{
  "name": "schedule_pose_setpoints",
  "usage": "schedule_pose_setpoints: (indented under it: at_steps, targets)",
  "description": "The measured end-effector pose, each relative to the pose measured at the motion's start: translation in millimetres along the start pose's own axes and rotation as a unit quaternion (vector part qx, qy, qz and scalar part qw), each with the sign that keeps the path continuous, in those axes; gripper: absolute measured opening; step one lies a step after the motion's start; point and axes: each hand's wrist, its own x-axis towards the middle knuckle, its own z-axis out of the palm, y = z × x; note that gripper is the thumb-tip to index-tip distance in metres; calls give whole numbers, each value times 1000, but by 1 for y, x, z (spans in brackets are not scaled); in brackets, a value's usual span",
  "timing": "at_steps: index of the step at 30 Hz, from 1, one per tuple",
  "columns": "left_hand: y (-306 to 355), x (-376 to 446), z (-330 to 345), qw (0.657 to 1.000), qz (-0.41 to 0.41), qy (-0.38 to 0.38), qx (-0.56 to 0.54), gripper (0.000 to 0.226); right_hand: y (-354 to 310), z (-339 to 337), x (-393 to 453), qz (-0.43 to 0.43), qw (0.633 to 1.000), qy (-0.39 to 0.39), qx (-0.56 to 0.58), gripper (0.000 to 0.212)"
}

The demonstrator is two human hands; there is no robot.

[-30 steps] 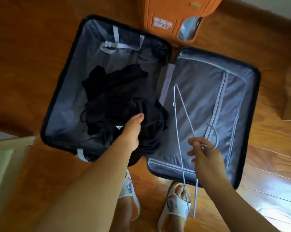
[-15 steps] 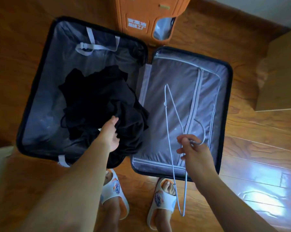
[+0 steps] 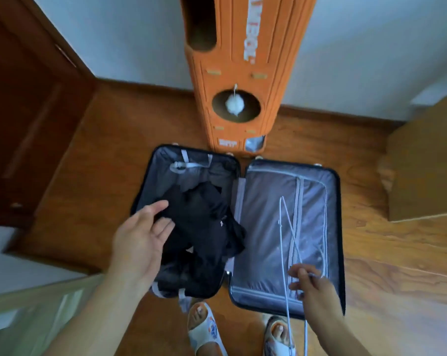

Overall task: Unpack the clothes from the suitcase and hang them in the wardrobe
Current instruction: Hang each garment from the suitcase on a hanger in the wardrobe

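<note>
Our left hand hangs loose and flat, its fingers just over the black clothes in the open suitcase. Our right hand pinches a wire hanger.

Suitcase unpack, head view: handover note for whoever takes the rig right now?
Left hand: open, fingers straight, at the edge of the black clothes; no grip visible.
Right hand: pinches the white wire hanger near its hook, over the zipped half.
Suitcase lies open on the floor; clothes are piled in its other half.
Done: case opened, hanger in hand.
Left: lift out a garment, put it on the hanger, hang it. Wardrobe not in view.
</note>
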Motion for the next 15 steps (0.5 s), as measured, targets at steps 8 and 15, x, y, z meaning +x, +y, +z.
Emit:
schedule_pose_setpoints:
  at_steps: [8,15]
  targets:
    - [220,-196,97,978,201,-56,-21,28,-185,-74,-116,-147,985,-82,-22,25]
    - [372,-337,147,930,329,-123,-113,14,-344,-97,-219,-365,918,-146,-48,38]
